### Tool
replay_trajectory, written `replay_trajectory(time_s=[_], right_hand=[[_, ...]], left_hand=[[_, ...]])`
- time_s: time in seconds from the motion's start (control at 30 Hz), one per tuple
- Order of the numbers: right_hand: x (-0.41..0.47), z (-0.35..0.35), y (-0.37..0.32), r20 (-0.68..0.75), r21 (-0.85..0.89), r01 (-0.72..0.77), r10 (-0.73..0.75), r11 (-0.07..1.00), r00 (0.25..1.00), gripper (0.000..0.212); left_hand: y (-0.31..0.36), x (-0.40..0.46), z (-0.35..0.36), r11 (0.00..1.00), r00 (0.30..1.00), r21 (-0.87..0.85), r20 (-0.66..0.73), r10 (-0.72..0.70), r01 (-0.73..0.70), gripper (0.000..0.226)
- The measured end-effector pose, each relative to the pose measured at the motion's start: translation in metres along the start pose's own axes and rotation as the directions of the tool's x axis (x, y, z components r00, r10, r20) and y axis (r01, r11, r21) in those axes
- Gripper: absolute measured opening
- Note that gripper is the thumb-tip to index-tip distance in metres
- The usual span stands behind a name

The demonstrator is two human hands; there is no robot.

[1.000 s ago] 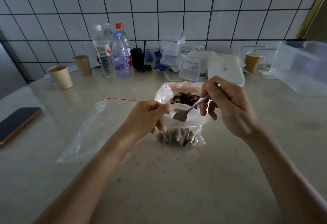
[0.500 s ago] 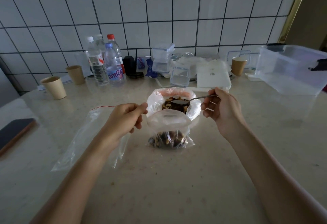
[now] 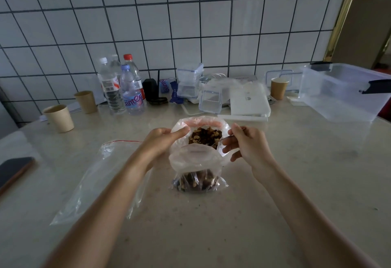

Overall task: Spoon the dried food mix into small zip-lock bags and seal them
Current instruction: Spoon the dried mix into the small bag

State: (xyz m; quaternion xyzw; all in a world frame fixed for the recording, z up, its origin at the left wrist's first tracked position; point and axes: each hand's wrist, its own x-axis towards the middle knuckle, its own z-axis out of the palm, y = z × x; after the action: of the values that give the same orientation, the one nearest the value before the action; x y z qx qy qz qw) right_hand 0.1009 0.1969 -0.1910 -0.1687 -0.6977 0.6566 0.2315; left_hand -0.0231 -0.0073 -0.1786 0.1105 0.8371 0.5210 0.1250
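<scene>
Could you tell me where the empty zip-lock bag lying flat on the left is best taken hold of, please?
Probably by its red zip edge, coming from above at the far end. The empty bag lies flat on the counter, and the left forearm covers part of its right side. The stiffer zip strip is exposed and easiest for fingers to pinch.

small bag [image 3: 196,174] before mix bag [image 3: 201,126]

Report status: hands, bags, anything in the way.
Left hand holds small bag open. Right hand grips spoon, dipping into mix. Small bag part-filled, unsealed. Nothing blocking.
</scene>
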Motion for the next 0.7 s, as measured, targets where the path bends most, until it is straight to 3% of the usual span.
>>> replay_trajectory(time_s=[0.13,0.27,0.5,0.7], right_hand=[[0.003,0.005,0.009,0.004,-0.067,0.040,-0.040,0.997,0.999,0.029],[0.008,0.007,0.017,-0.046,-0.053,0.033,-0.036,0.998,0.998,0.028],[0.009,0.012,0.023,-0.121,-0.065,0.065,-0.073,0.996,0.990,0.024],[0.004,0.013,0.021,-0.052,-0.059,0.053,-0.056,0.997,0.997,0.020]], left_hand=[[-0.011,0.003,0.007,0.995,0.996,-0.076,0.062,0.065,-0.060,0.038],[-0.022,0.008,0.010,0.989,0.989,-0.050,0.056,0.140,-0.137,0.014],[-0.023,0.007,0.011,0.972,0.979,-0.195,0.122,0.161,-0.135,0.022],[-0.021,0.003,0.014,0.950,0.968,-0.283,0.173,0.183,-0.130,0.029]])
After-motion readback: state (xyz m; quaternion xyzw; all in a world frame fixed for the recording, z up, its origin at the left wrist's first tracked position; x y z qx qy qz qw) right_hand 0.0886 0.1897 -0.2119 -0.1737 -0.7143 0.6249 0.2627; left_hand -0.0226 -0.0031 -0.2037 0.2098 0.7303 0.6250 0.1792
